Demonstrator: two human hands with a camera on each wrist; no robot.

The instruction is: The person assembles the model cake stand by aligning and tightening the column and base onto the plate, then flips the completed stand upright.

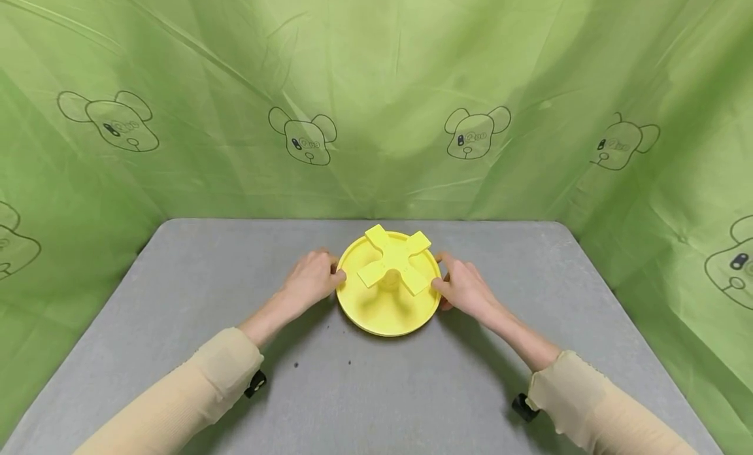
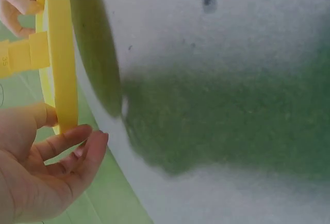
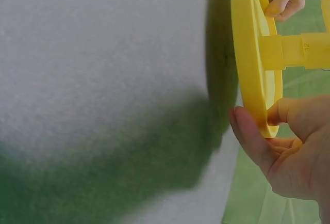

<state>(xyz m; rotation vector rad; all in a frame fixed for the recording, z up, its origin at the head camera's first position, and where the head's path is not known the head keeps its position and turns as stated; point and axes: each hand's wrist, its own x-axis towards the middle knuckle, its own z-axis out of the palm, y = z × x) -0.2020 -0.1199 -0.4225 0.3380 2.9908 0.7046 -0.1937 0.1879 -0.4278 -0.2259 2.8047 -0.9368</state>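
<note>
A yellow round dish [image 1: 367, 314] with a raised rim is in the middle of the head view. From its centre rises a short post [image 3: 283, 52], topped by a flat four-armed cross [image 1: 395, 253]. My left hand [image 1: 312, 276] pinches the rim on the left, thumb over the edge and fingers beneath. On the opposite side my right hand [image 1: 467, 288] grips the rim the same way. Both wrist views show the dish raised off the grey table [image 2: 247, 43], its shadow lying apart from it. The dish's underside is mostly hidden.
The grey tabletop ends at a far edge behind the dish. Green fabric [image 1: 388, 174] printed with bear faces hangs behind and at both sides. A few small dark specks [image 1: 296, 365] lie on the table in front of the dish.
</note>
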